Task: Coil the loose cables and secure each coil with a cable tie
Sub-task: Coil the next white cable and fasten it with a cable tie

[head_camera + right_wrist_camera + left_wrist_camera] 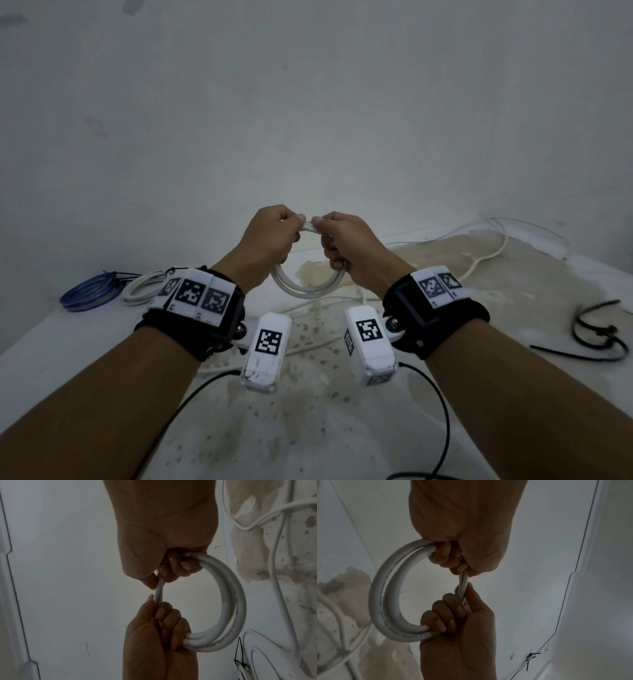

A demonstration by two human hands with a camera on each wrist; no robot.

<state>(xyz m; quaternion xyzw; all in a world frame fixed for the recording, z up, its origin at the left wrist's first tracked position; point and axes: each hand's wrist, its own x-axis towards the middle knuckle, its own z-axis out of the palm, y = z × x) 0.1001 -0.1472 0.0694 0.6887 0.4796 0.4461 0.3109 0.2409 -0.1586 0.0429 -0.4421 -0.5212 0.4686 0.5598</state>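
Together, the left hand (265,240) and right hand (346,247) grip the white cable coil (305,289), fingers curled round it.

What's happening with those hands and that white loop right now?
Left hand and right hand both grip the white cable coil, held above the table. No tie on it yet. Black cable ties lie to the right.

A white desk (85,346) with a broad brownish stain (445,260) and scattered dark specks across its middle. Behind the desk rises a plain grey-white wall (308,102), faintly scuffed. Over the desk's near edge run thin black leads (442,411), one on each side of the stain's near end.
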